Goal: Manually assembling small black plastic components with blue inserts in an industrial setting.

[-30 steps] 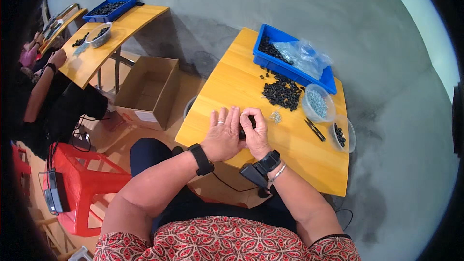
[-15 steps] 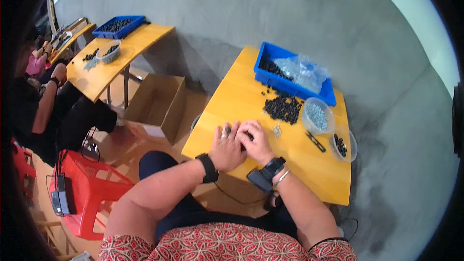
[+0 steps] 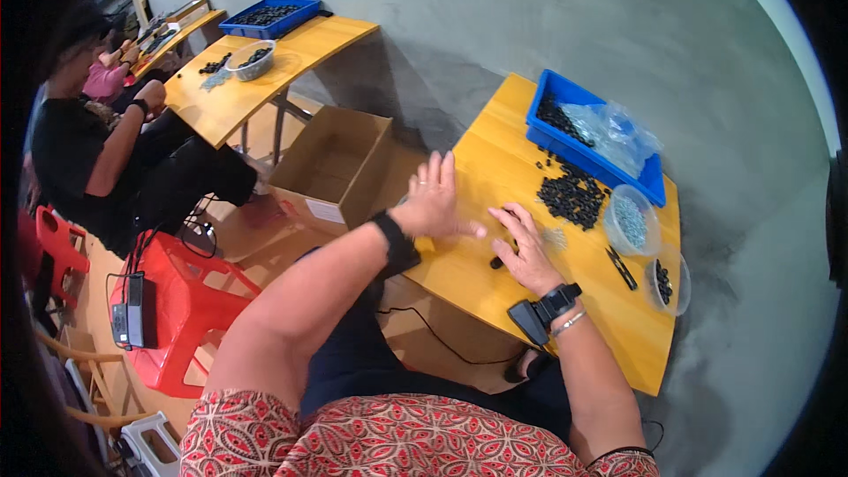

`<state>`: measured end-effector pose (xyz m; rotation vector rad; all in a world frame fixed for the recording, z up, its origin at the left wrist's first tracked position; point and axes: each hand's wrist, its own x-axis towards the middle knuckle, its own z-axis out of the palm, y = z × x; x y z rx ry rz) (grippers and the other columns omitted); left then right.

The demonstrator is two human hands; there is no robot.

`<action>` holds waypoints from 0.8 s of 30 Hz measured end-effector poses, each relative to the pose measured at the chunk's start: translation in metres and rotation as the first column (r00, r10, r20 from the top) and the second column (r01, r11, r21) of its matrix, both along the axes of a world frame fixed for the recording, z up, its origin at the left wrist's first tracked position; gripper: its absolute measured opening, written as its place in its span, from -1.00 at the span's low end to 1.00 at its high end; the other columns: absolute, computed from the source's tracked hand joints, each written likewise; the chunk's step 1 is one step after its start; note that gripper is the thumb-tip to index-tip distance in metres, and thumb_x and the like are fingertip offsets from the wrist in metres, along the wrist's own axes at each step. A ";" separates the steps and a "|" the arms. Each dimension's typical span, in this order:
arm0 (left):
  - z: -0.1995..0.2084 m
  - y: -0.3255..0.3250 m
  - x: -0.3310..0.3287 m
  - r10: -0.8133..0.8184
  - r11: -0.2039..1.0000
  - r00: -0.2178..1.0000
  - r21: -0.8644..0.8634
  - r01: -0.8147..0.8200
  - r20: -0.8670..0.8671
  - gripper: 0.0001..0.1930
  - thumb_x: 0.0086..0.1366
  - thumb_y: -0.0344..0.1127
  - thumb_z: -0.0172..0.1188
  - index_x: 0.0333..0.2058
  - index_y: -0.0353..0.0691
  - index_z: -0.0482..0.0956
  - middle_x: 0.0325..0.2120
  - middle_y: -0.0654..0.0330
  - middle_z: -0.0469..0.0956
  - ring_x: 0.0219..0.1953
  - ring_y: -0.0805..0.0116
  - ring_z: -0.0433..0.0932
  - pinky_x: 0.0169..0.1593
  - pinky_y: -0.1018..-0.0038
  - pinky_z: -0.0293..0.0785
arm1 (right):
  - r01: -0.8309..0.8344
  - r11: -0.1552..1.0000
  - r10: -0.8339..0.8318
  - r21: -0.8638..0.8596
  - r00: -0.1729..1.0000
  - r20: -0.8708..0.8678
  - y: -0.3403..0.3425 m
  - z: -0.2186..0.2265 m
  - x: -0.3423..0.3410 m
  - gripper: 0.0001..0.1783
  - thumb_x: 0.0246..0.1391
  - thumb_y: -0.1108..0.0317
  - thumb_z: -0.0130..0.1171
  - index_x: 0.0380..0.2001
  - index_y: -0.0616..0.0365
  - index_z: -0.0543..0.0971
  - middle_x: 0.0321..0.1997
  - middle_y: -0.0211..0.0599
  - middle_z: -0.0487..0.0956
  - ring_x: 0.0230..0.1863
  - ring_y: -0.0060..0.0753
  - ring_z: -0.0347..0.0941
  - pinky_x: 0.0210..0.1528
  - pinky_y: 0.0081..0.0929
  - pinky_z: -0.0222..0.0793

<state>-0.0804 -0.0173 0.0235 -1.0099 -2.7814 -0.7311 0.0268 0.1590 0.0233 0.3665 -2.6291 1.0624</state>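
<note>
Yellow wood tops the desk [image 3: 495, 146], its near edge facing the person's lap; left of that lap stands a red stool [image 3: 190, 318] carrying a dark adapter [image 3: 134, 309] with trailing cables. Toward the near edge lies a short, black, dull piece [image 3: 496, 261], just beside the thumb of the right hand [image 3: 523, 252], which partly covers it; those fingers are loosely bent, and whether they grip the piece I cannot tell. Near the left edge the left hand [image 3: 433, 205] is raised, fingers straight and thumb stretched out, gripping nothing visible. Close to the right edge sit a small clear tub [image 3: 681, 299] of black pieces, a slim black tool [image 3: 621, 268] and a larger clear tub [image 3: 647, 244] filled with pale silvery pins. More pins [image 3: 555, 238] lie just past the right hand, before a loose pile of black pieces [image 3: 574, 199]. Along the far edge a blue tray [image 3: 585, 156] holds black pieces and a crumpled clear bag [image 3: 609, 134]. Beyond the left edge, on the floor, is a cardboard box [image 3: 309, 212]; farther off, a co-worker [image 3: 75, 159] sits at a second desk [image 3: 327, 46] below the grey wall [image 3: 442, 9]
</note>
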 end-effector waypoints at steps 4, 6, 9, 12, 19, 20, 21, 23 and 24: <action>-0.002 0.009 -0.016 -0.112 0.967 0.927 -0.177 0.185 0.357 0.16 -0.19 0.42 0.08 0.08 -0.57 -0.07 0.10 -0.32 -0.07 0.15 -0.26 -0.09 0.16 0.05 -0.09 | -0.016 0.981 -0.002 0.192 0.996 0.094 -0.002 -0.001 -0.001 -0.42 -0.03 0.08 0.01 0.06 0.09 0.24 0.10 0.00 0.16 0.15 0.04 0.01 0.17 -0.15 -0.09; -0.003 0.003 -0.001 -0.153 0.937 0.964 -0.277 0.211 0.217 0.16 -0.17 0.45 0.02 0.09 -0.56 -0.07 0.12 -0.32 -0.14 0.19 -0.26 -0.19 0.18 0.04 -0.18 | 0.007 0.937 -0.024 0.349 0.999 0.045 -0.003 -0.006 0.000 -0.41 -0.02 0.08 0.00 0.07 0.11 0.22 0.12 0.03 0.14 0.18 0.09 -0.04 0.17 -0.10 -0.11; 0.012 0.005 0.019 -0.249 0.899 0.925 -0.286 0.331 0.288 0.14 -0.14 0.41 0.02 0.10 -0.55 -0.10 0.15 -0.29 -0.17 0.22 -0.20 -0.27 0.21 0.09 -0.30 | 0.006 0.922 -0.031 0.387 0.998 0.057 -0.003 -0.008 -0.006 -0.48 0.05 0.17 -0.09 0.06 0.16 0.21 0.13 0.05 0.13 0.20 0.11 -0.08 0.18 -0.07 -0.15; 0.013 0.010 0.037 -0.337 0.870 0.894 -0.263 0.416 0.296 0.11 -0.13 0.34 0.07 0.12 -0.55 -0.10 0.16 -0.26 -0.16 0.23 -0.13 -0.26 0.23 0.12 -0.34 | 0.002 0.936 -0.009 0.352 1.000 0.017 0.002 -0.014 -0.019 -0.57 0.08 0.26 -0.15 0.01 0.20 0.24 0.11 0.06 0.15 0.19 0.12 -0.06 0.19 -0.09 -0.15; 0.036 -0.021 0.010 -0.304 0.953 0.817 0.165 0.255 0.490 -0.08 0.05 0.15 0.09 0.10 -0.54 -0.05 0.11 -0.26 0.00 0.19 -0.04 -0.01 0.20 0.30 -0.05 | 0.009 0.993 -0.012 0.114 0.999 0.032 0.004 -0.006 -0.031 -0.59 0.08 0.26 -0.11 0.00 0.17 0.29 0.10 -0.10 0.25 0.18 -0.10 0.07 0.19 -0.25 -0.10; 0.047 -0.028 0.005 -0.276 0.957 0.831 0.219 0.191 0.483 -0.14 0.11 0.11 0.06 0.10 -0.54 -0.04 0.10 -0.24 0.06 0.18 0.01 0.05 0.19 0.35 0.01 | 0.002 0.996 -0.005 0.094 0.999 0.035 0.006 -0.001 -0.030 -0.59 0.09 0.27 -0.11 0.01 0.17 0.29 0.11 -0.08 0.23 0.19 -0.09 0.05 0.20 -0.29 -0.09; 0.045 -0.032 0.002 -0.271 0.958 0.828 0.223 0.181 0.490 -0.14 0.11 0.11 0.06 0.10 -0.54 -0.04 0.10 -0.24 0.06 0.18 0.01 0.05 0.19 0.35 0.01 | -0.001 0.998 -0.001 0.066 1.000 0.028 0.008 -0.002 -0.026 -0.59 0.09 0.28 -0.12 0.01 0.17 0.29 0.11 -0.08 0.23 0.19 -0.09 0.06 0.20 -0.29 -0.09; 0.041 -0.044 0.001 -0.352 0.859 0.727 0.512 0.000 0.590 -0.21 0.16 0.04 0.02 0.10 -0.54 -0.03 0.08 -0.19 0.13 0.15 0.07 0.12 0.15 0.38 0.08 | -0.020 0.999 0.020 0.029 1.000 0.024 0.003 0.002 -0.021 -0.60 0.09 0.28 -0.12 0.01 0.17 0.29 0.11 -0.07 0.23 0.18 -0.09 0.07 0.21 -0.29 -0.10; 0.038 -0.048 0.004 -0.344 0.860 0.726 0.509 -0.011 0.596 -0.21 0.16 0.04 0.02 0.10 -0.54 -0.03 0.08 -0.19 0.13 0.15 0.07 0.12 0.15 0.38 0.08 | 0.002 1.000 -0.003 0.030 0.999 0.046 0.001 0.006 -0.017 -0.58 0.08 0.28 -0.11 0.02 0.16 0.28 0.13 -0.06 0.20 0.19 -0.07 0.05 0.21 -0.27 -0.11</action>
